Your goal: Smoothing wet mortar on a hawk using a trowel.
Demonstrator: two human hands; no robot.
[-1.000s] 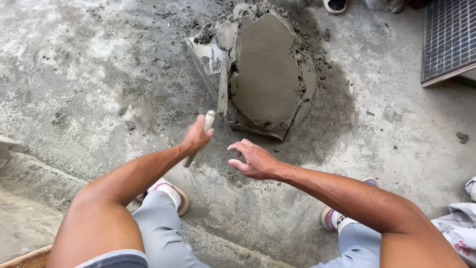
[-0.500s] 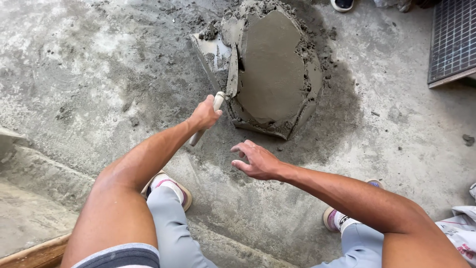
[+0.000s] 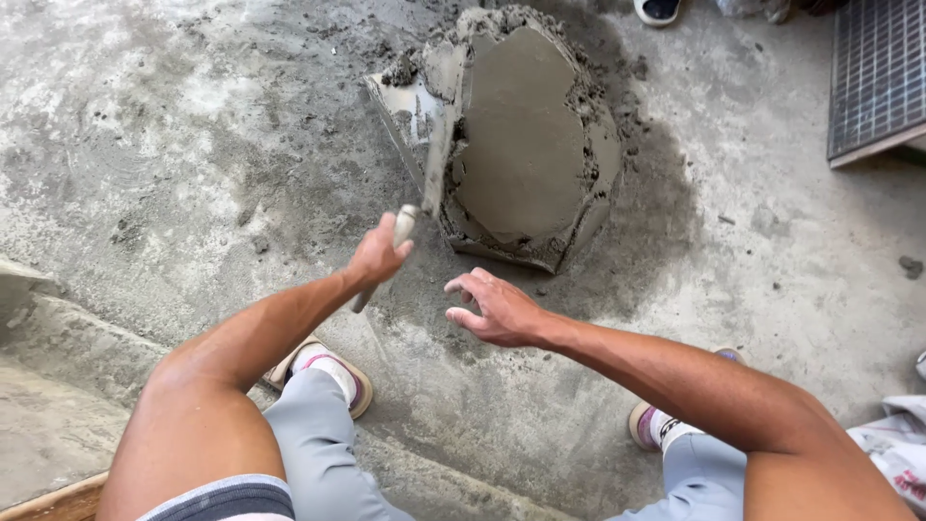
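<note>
A heap of wet grey mortar lies on the concrete floor, its top smoothed flat. My left hand grips the handle of a trowel, whose mortar-smeared blade stands on edge against the left side of the heap. My right hand hovers open just in front of the heap, fingers spread, holding nothing.
The concrete floor is dusted with loose sand and dark with damp around the heap. A metal grate sits at the right edge, a sandal toe at the top. My feet are planted below. White cloth lies at lower right.
The trowel blade has slid up along the left side of the heap, tilting more upright. My right hand stays open in about the same place.
</note>
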